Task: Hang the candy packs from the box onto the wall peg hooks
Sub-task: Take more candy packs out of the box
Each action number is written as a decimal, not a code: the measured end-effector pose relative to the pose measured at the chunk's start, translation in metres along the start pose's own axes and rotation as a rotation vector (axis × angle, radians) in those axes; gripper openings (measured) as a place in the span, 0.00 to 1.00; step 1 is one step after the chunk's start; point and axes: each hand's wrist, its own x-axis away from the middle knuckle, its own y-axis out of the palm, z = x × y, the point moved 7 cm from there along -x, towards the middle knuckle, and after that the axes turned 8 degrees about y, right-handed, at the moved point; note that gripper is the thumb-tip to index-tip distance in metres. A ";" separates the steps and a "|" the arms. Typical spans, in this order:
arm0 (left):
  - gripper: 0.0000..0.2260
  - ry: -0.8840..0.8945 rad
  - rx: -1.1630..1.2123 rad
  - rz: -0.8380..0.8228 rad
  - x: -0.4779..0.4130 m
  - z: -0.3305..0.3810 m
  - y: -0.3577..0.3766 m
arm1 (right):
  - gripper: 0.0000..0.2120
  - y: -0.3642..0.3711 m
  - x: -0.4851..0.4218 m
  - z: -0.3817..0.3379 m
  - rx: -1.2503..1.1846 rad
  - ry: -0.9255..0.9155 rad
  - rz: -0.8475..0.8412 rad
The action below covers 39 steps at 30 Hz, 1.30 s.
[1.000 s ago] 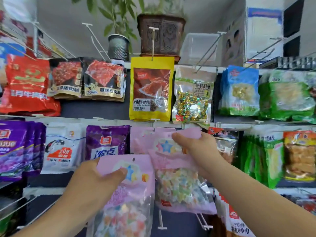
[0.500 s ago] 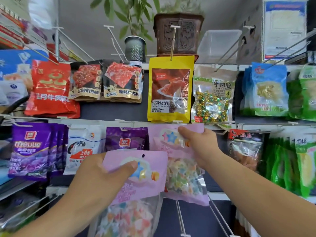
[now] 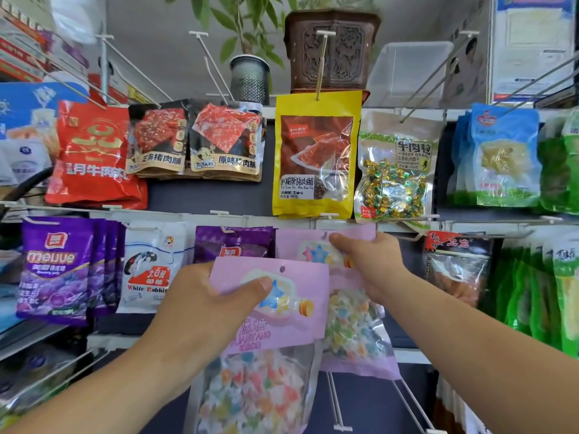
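The left hand (image 3: pixel 200 305) is holding a pink plastic pack of star-shaped candies (image 3: pixel 282 327) low before the display, its fingers clamped on the header. The right hand (image 3: pixel 372 264) is pinching a second pink candy pack (image 3: pixel 354 333) at its top, just under the white shelf rail (image 3: pixel 250 216).

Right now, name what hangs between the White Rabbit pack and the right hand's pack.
Head view: a purple pack hangs there, partly behind the pink pack in the left hand.
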 end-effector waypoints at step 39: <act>0.16 -0.012 -0.106 -0.129 -0.071 -0.073 0.065 | 0.27 -0.008 -0.004 -0.033 0.883 -0.544 0.368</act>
